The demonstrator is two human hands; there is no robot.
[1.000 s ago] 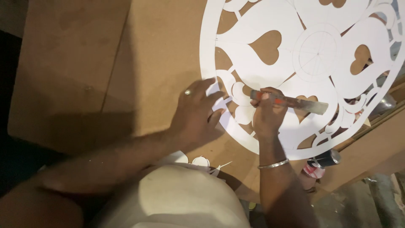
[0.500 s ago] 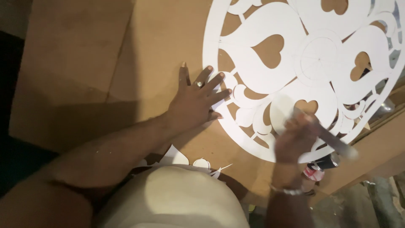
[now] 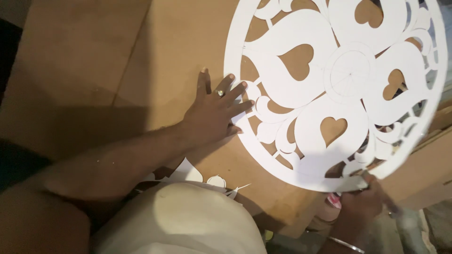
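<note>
A large round white paper cutout with heart-shaped openings point(image 3: 339, 89) lies flat on the brown board tabletop point(image 3: 117, 61), toward its right side. The left hand point(image 3: 214, 113) rests spread on the board at the cutout's left rim, fingertips touching it. The right hand point(image 3: 362, 207) sits at the cutout's near edge, with small white paper scraps point(image 3: 207, 178) on the board nearer the person, left of it.

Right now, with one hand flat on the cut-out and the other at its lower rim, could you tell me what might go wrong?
1. The white paper cut-out has thin scroll bridges near the rim; a pull by the right hand could tear them.
2. The left hand pins only the edge, so the sheet may buckle or crease.
3. Loose paper scraps on the brown board could slide under the sheet.
</note>
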